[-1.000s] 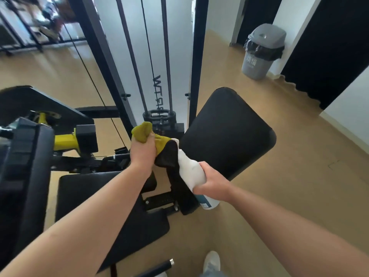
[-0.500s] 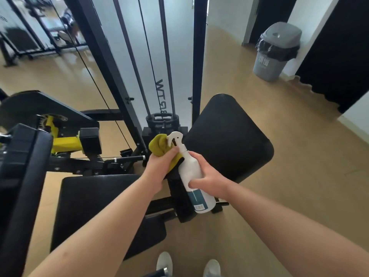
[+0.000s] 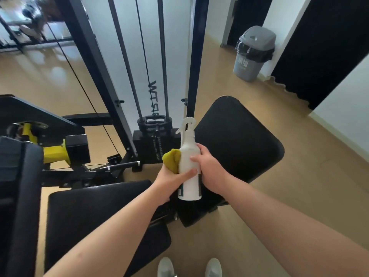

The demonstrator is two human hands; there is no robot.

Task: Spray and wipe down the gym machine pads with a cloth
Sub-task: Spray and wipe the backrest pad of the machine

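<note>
A white spray bottle (image 3: 188, 156) stands upright between both hands, its trigger head pointing left. My right hand (image 3: 207, 166) grips the bottle's body from the right. My left hand (image 3: 169, 180) holds a bunched yellow-green cloth (image 3: 171, 159) and its thumb lies across the front of the bottle. Behind the hands sits a tilted black pad (image 3: 237, 140) of the gym machine. A second flat black pad (image 3: 95, 212) lies lower left, under my left forearm.
The machine's black frame, guide rods and weight stack (image 3: 154, 140) rise behind the bottle. A yellow pivot part (image 3: 56, 152) and another black pad (image 3: 18, 196) are at the left. A grey bin (image 3: 253, 52) stands far right by the wall. My shoes (image 3: 189, 266) show at the bottom.
The bottle has swung from tilted to upright and risen. My left hand with the cloth moved right against the bottle, its thumb now on it. The view shifted slightly.
</note>
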